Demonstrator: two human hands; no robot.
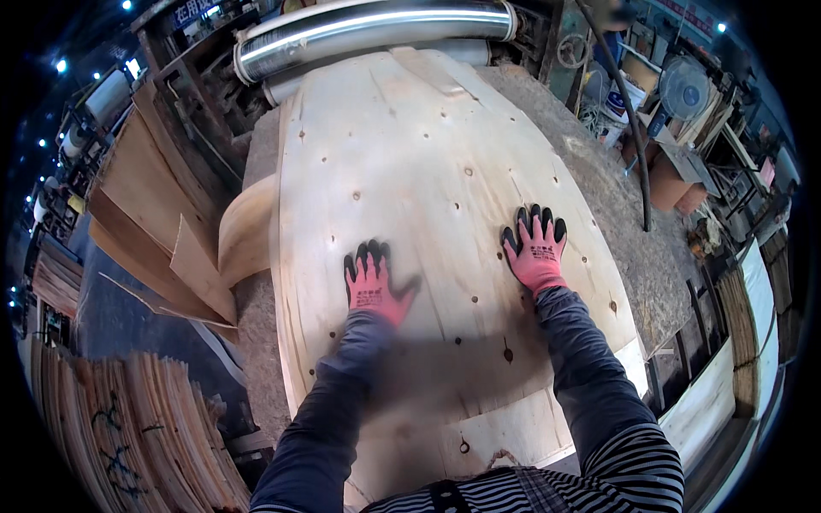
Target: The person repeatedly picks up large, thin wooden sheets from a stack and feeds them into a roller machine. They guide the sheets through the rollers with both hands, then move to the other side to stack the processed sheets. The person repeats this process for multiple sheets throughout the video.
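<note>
A large pale wood veneer sheet with small dark knots spreads across the work surface in front of me. My left hand, in a pink glove with black fingertips, is over the sheet's left-middle part, fingers spread. Farther right, my right hand in a matching glove lies with its fingers apart on the sheet. Neither hand grips anything. At the far end the sheet reaches up to a shiny metal roller. Another pale piece of veneer shows at the near end, close to my body.
Bent veneer pieces lean at the left of the table. A tall veneer stack stands at the lower left. On the right are a dark pole, a fan, a white bucket and more stacked sheets.
</note>
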